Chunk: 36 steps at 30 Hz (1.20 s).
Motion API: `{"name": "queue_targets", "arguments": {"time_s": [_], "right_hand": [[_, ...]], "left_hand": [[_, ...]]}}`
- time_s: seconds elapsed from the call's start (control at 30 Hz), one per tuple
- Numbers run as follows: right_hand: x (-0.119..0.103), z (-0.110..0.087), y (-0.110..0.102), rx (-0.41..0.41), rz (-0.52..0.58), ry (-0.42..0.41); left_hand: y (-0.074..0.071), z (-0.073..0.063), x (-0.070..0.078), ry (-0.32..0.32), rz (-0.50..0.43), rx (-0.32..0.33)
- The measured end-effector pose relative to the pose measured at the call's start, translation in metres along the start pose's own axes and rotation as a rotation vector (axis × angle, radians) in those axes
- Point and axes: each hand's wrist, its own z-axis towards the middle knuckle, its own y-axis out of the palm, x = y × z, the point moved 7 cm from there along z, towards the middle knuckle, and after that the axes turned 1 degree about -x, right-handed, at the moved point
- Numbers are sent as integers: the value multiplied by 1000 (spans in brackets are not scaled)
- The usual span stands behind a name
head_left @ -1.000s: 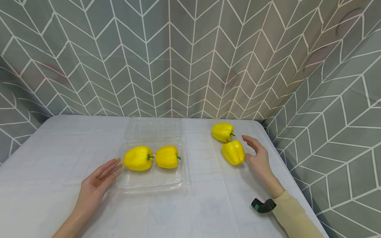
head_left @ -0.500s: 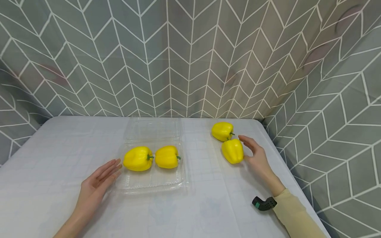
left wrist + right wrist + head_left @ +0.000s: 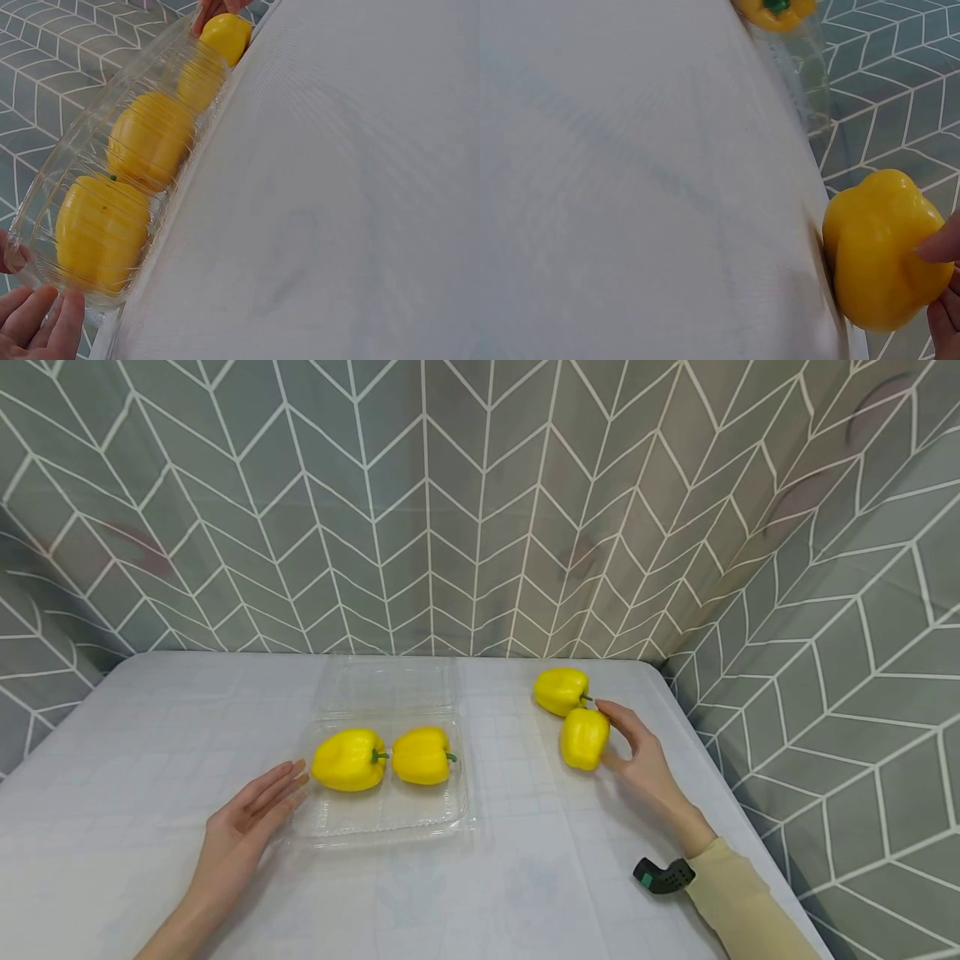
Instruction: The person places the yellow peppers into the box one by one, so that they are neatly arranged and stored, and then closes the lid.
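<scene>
My right hand (image 3: 651, 767) holds a yellow bell pepper (image 3: 583, 740) at the table's right side, its fingertips at the stem end and its thumb on the near side. In the right wrist view the thumb presses this pepper's (image 3: 885, 255) side. Just behind it lies another yellow pepper (image 3: 561, 692) with a green stem. Two more peppers (image 3: 348, 761) sit side by side in a clear plastic clamshell container (image 3: 382, 814), stems to the right. Beside the container's left edge, my left hand (image 3: 243, 820) has its fingers extended; the left wrist view shows fingertips (image 3: 69, 307) at the container's end.
The container's clear lid (image 3: 386, 685) lies folded back toward the far edge. A white cloth (image 3: 517, 868) covers the table. Grey patterned curtains (image 3: 450, 510) hang behind and to the right. A black device (image 3: 663, 876) is on the right wrist, by a beige sleeve (image 3: 742, 902).
My right hand has moved slightly left and closed round the nearer loose pepper, which has turned a little. The left hand and the container have stayed in place.
</scene>
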Motion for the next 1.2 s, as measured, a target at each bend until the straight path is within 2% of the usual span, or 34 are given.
{"name": "queue_targets", "arguments": {"time_s": [0.27,0.57,0.87,1.2], "right_hand": [[-4,1,1,2,-52,8],[-3,1,2,7,-64,60],[4,1,5,-9,-77,125],[8,2,11,-37,-107,181]], "left_hand": [[0,-1,1,7,-55,-4],[1,0,2,20,-89,-12],[1,0,2,9,-75,-8],[-1,0,-1,-7,-12,3]]}}
